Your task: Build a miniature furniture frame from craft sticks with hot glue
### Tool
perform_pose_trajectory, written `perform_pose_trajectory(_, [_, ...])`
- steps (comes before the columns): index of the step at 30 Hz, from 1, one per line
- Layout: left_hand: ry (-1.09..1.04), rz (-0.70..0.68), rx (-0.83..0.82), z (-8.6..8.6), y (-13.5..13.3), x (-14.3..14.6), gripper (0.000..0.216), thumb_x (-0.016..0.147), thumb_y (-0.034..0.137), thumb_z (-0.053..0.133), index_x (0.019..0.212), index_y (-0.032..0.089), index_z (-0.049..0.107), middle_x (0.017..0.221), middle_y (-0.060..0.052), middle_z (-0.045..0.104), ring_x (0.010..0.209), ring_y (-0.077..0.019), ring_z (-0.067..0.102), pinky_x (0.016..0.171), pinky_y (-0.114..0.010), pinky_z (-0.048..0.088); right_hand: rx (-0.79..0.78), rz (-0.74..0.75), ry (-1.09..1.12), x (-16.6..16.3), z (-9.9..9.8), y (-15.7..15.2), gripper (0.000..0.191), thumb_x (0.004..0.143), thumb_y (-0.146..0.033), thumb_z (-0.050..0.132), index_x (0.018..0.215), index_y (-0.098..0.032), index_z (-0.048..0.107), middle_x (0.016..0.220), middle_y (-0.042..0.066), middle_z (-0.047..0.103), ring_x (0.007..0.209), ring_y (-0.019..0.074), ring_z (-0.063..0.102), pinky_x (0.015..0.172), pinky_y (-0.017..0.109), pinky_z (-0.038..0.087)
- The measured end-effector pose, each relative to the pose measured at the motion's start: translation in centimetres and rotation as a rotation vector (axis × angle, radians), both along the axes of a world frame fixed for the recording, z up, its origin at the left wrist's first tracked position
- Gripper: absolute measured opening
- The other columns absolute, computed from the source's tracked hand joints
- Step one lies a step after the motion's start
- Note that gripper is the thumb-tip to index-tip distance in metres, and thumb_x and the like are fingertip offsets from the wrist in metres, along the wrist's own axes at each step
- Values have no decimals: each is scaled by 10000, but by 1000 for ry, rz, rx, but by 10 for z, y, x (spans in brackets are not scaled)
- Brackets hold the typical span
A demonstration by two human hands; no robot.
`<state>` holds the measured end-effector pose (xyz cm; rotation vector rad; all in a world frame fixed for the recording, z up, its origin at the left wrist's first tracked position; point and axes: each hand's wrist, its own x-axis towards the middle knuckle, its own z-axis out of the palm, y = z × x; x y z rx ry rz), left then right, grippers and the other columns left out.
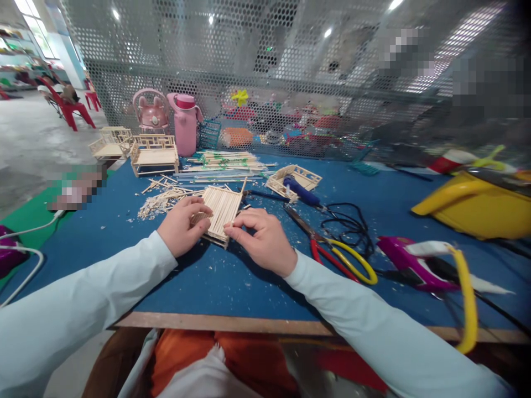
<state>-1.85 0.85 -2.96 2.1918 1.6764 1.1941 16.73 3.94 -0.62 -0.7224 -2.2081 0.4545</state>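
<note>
A flat panel of glued wooden sticks (222, 209) lies tilted on the blue table (232, 276). My left hand (182, 224) grips the panel's near left edge, thumb on top. My right hand (263, 237) pinches its near right corner with thumb and fingertips. Both sleeves are pale blue. The panel's underside is hidden.
Red-and-yellow-handled pliers (332, 251) lie right of my right hand, beside a purple glue gun (409, 265) and black cable. Loose sticks (166, 199), stick bundles (228, 160), small wooden furniture models (153, 155), a pink bottle (186, 124) and a yellow container (473, 207) stand farther back.
</note>
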Motion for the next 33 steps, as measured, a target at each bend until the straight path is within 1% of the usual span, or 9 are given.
perform_pose_trajectory(4, [-9, 3, 36, 1, 0, 0, 172, 752, 216, 510, 876, 167, 618, 1022, -88, 557, 1016, -209, 529, 901, -421, 430, -16, -4, -13, 1, -1, -1, 140, 749, -275, 616, 644, -183, 633, 597, -11, 625, 597, 117, 541, 682, 293, 353])
perform_pose_trajectory(6, [-24, 4, 81, 4, -2, 0, 195, 767, 208, 496, 918, 162, 611, 1041, -96, 564, 1031, -210, 524, 917, -420, 421, -11, -1, -16, 3, 0, -3, 143, 723, -311, 633, 794, -188, 653, 590, -24, 596, 587, 117, 528, 683, 298, 360])
perform_pose_trajectory(10, [27, -67, 211, 14, -10, 2, 364, 758, 116, 444, 1098, 194, 550, 1156, -97, 528, 1094, -207, 487, 949, -417, 397, 15, -25, 75, 16, 11, 2, 533, 686, -335, 618, 1182, -196, 482, 653, -36, 531, 605, 128, 493, 650, 297, 399])
perform_pose_trajectory(12, [89, -133, 284, 17, -15, 3, 469, 726, 66, 432, 1164, 215, 511, 1198, -97, 498, 1115, -212, 468, 947, -421, 394, 61, -114, 187, 29, 21, 17, 482, 739, -318, 532, 1200, -205, 448, 704, -19, 525, 618, 131, 491, 635, 292, 417])
perform_pose_trajectory(15, [172, -195, 376, 20, -20, 5, 554, 682, 23, 438, 1187, 244, 495, 1222, -90, 477, 1135, -227, 440, 952, -446, 376, 161, -440, 251, 55, 34, 55, 335, 801, -246, 390, 1112, -205, 508, 806, 28, 560, 709, 153, 533, 672, 298, 434])
perform_pose_trajectory(20, [295, -218, 420, 21, -21, 5, 582, 641, -3, 452, 1161, 254, 505, 1281, -80, 430, 1193, -258, 369, 972, -496, 345, 53, -808, -289, 94, 29, 114, 399, 687, -147, 462, 1074, -149, 561, 1052, 127, 593, 950, 260, 543, 813, 389, 417])
perform_pose_trajectory(24, [363, -230, 417, 20, -21, 6, 560, 636, -10, 459, 1132, 243, 515, 1290, -84, 420, 1208, -267, 347, 973, -503, 348, -153, -836, -653, 102, 9, 130, 517, 667, -178, 515, 1183, -153, 491, 1169, 163, 558, 1007, 320, 534, 785, 424, 420])
perform_pose_trajectory(28, [379, -234, 404, 20, -21, 6, 566, 635, -7, 465, 1138, 249, 511, 1299, -85, 417, 1215, -276, 342, 971, -515, 348, -223, -771, -674, 103, -1, 134, 451, 666, -174, 523, 1115, -141, 546, 1087, 160, 609, 940, 271, 574, 741, 334, 433])
perform_pose_trajectory(33, [365, -235, 391, 18, -21, 5, 587, 648, 4, 471, 1170, 271, 491, 1312, -81, 410, 1217, -280, 347, 966, -530, 347, -189, -826, -577, 107, -3, 139, 378, 676, -244, 532, 1036, -150, 601, 1083, 148, 611, 910, 253, 586, 699, 300, 433])
